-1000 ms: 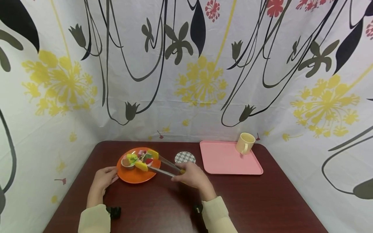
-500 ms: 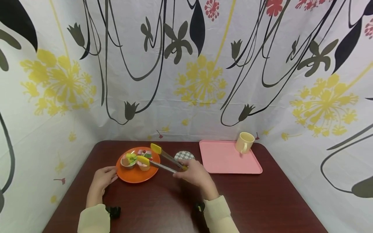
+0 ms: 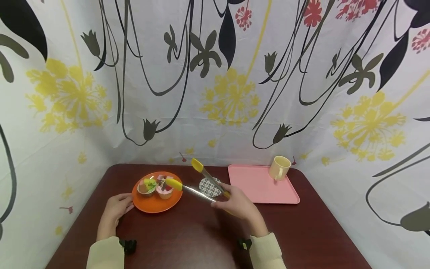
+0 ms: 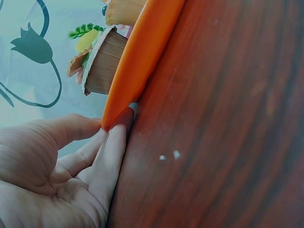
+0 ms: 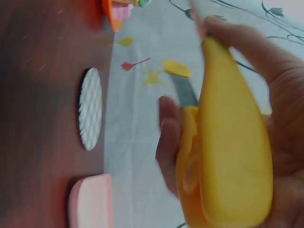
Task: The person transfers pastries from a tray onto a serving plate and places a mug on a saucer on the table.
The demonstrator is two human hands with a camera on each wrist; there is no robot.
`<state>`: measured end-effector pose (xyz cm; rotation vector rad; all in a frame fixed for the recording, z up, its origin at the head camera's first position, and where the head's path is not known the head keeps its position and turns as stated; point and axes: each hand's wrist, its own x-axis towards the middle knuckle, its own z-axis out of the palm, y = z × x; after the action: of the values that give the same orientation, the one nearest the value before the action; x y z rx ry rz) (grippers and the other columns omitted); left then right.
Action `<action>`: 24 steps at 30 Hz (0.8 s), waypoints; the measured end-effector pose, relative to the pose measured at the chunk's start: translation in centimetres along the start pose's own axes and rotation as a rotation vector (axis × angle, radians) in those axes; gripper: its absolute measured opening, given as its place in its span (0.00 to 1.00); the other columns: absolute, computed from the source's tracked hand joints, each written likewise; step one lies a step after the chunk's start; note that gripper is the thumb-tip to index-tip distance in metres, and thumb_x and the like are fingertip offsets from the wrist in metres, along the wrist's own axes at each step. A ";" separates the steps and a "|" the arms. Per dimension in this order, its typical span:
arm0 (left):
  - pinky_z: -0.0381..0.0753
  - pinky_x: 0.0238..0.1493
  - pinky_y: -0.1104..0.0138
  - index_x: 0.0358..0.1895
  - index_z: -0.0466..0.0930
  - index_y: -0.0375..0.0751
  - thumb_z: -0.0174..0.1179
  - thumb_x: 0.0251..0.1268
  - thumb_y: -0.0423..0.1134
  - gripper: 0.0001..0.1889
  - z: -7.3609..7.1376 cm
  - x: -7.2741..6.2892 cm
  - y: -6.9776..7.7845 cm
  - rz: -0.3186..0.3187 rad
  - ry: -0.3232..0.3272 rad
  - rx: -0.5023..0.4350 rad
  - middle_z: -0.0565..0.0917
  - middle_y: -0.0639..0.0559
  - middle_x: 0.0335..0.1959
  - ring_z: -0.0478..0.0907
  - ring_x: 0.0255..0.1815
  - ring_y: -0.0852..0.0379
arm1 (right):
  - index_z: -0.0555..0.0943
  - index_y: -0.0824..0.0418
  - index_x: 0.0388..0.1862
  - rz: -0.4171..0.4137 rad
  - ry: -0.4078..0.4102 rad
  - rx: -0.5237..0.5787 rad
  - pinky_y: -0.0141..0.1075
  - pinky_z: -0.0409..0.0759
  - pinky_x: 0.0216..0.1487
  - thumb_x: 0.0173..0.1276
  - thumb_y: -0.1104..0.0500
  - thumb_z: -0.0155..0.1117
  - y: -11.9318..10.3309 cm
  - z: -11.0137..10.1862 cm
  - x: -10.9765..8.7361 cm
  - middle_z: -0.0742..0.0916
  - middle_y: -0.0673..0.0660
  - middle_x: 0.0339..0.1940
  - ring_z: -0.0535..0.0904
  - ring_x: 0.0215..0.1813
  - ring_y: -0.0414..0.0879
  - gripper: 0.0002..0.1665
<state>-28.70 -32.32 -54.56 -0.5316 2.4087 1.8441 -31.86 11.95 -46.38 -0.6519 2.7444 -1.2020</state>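
At the left of the head view, the left hand [image 3: 115, 209] holds the rim of an orange plate [image 3: 152, 205]. The left wrist view shows its thumb on the rim and fingers [image 4: 111, 156] under the edge. Two toy cupcakes stand on the plate: one with fruit and a green leaf [image 3: 146, 186], one with pink topping [image 3: 164, 189]. Behind them lies a pinkish piece, partly covered. The right hand [image 3: 236, 203] grips yellow-handled tongs [image 5: 232, 142]. Their yellow tips are spread wide with nothing between them, and one overlaps the pink-topped cupcake in the head view.
A round checked coaster [image 3: 208, 186] lies behind the tongs. Further right a pink tray [image 3: 252, 183] carries a cream mug [image 3: 280, 168] at its back corner. Patterned cloth [image 3: 215, 93] hangs behind the dark wooden table [image 3: 174, 239].
The right hand has moved right, drawing the tongs back from the cupcakes, and the tips have spread apart. The left hand stays at the plate's rim. The head view has shifted slightly.
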 end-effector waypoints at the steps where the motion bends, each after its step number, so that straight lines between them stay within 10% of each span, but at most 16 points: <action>1: 0.90 0.57 0.67 0.79 0.62 0.20 0.48 0.89 0.45 0.32 0.0 0.0 0.0 0.001 -0.001 0.004 0.68 0.21 0.77 0.82 0.68 0.43 | 0.77 0.57 0.78 -0.008 -0.008 0.017 0.41 0.84 0.54 0.61 0.43 0.84 0.4 -0.2 -0.3 0.88 0.52 0.51 0.83 0.52 0.52 0.49; 12: 0.91 0.54 0.72 0.80 0.61 0.21 0.49 0.89 0.47 0.34 0.3 0.0 0.2 -0.007 -0.022 -0.001 0.67 0.21 0.79 0.84 0.51 0.71 | 0.76 0.52 0.76 -0.061 -0.054 0.048 0.38 0.86 0.56 0.63 0.43 0.84 5.1 -2.7 -4.3 0.86 0.54 0.58 0.84 0.56 0.56 0.45; 24: 0.90 0.53 0.74 0.81 0.59 0.22 0.47 0.89 0.48 0.34 0.4 0.0 -0.1 -0.008 -0.034 0.017 0.64 0.22 0.80 0.81 0.48 0.77 | 0.74 0.54 0.81 0.170 0.058 -0.145 0.39 0.81 0.50 0.59 0.41 0.86 10.1 -7.3 -10.1 0.89 0.60 0.55 0.83 0.53 0.50 0.54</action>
<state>-28.78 -31.98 -54.73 -0.5028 2.3944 1.8134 -27.96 27.13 -49.55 -0.3903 2.8865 -1.0103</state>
